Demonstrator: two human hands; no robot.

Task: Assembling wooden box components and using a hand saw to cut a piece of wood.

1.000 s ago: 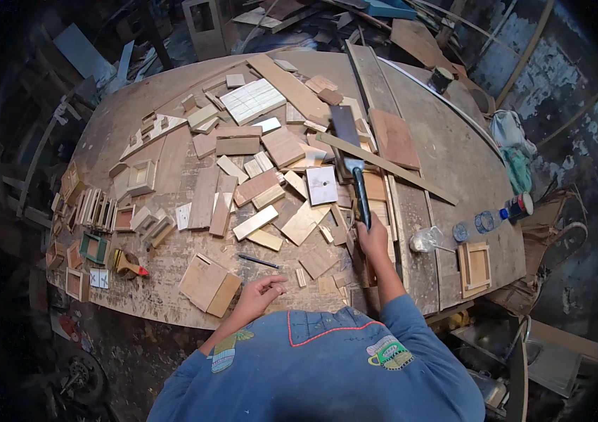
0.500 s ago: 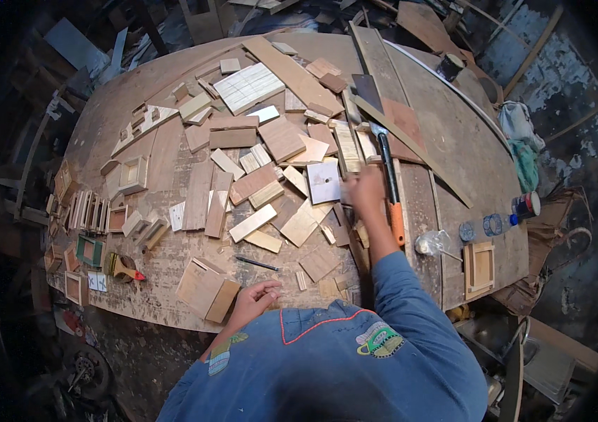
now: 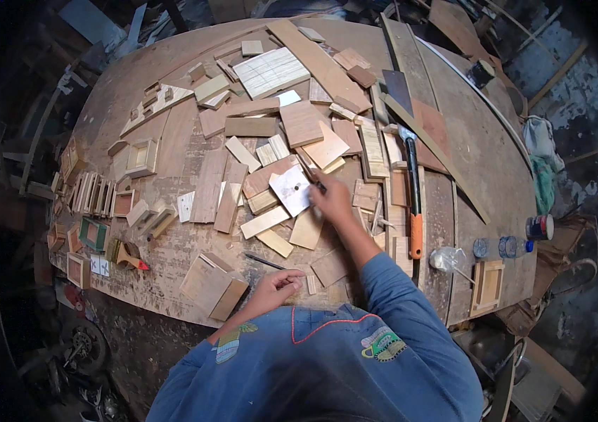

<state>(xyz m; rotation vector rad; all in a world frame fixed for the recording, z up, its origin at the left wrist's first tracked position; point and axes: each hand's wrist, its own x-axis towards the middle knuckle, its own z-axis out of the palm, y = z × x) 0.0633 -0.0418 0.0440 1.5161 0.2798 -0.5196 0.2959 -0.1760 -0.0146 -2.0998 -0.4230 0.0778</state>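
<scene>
I seem to be handling the white square (image 3: pixel 287 188), nine o'clock of my right hand (image 3: pixel 334 202), grasp unclear; lifting would call for firm pinching. Left hand (image 3: pixel 274 290): relaxed, empty.

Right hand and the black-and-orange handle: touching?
Apart. The head view shows it plainly: the right hand is well left of the black-and-orange handle, with wood pieces visible in the gap between them.

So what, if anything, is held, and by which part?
The right grip seems to hold the white holed panel by its right edge, contact partly hidden; the left grip looks empty.
</scene>
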